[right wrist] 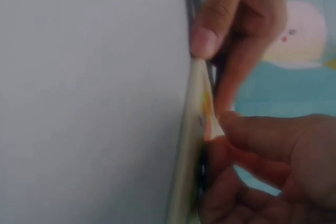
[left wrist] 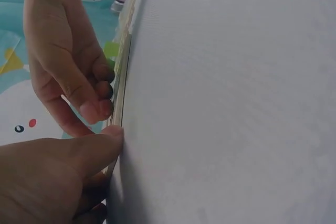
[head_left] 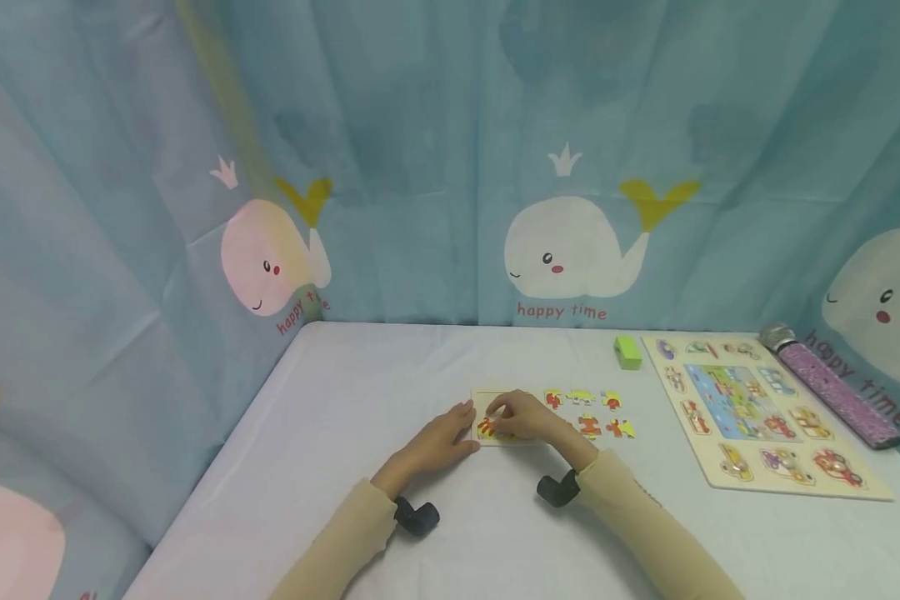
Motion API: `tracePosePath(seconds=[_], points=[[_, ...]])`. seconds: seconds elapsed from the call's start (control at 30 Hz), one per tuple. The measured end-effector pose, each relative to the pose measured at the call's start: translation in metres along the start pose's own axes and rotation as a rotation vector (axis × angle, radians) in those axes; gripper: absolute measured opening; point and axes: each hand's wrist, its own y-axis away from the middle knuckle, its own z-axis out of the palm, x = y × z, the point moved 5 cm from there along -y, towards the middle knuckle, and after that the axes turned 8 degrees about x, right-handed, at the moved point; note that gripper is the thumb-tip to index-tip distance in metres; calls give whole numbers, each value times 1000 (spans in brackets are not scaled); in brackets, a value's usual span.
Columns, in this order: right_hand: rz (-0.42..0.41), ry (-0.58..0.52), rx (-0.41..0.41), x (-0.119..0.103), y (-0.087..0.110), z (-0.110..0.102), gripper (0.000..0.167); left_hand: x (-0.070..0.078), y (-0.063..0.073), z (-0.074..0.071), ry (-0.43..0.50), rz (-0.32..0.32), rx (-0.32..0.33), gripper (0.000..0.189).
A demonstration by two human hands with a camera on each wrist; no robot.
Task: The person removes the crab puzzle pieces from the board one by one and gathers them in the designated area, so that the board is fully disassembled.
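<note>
Narrow at the fingertips, the right hand (head_left: 523, 415) curls down over a small pale tray (head_left: 481, 402), its thumb and fingers at the red-and-yellow pieces (head_left: 486, 428) lying in the near-left part — whether it pinches one I cannot tell. Thumb and fingers apart, the left hand (head_left: 437, 437) touches the tray's left side, the thumb at the near corner. The tray lies flat on the white table (head_left: 390, 367), in front of the person. Just right of it are loose puzzle pieces (head_left: 589, 427) in two rows, red, yellow and white among their colours. Farther back stands a green block (head_left: 627, 353); to the right lies a large picture board (head_left: 712, 447) — a pink glittery microphone (head_left: 832, 385) beside it.
</note>
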Motion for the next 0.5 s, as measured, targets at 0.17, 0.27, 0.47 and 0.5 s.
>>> tracePosePath(seconds=[0.17,0.27,0.47,0.5], points=[[-10,21,22,-3,2,6,19,0,1,1,-6,-7,3,60],[-1,33,37,-6,3,7,18,1,2,0,-11,7,6,60],[0,59,59,-9,5,8,14,1,1,0,-7,14,0,60],[-4,59,61,-9,5,9,14,1,1,0,-4,12,-1,60]])
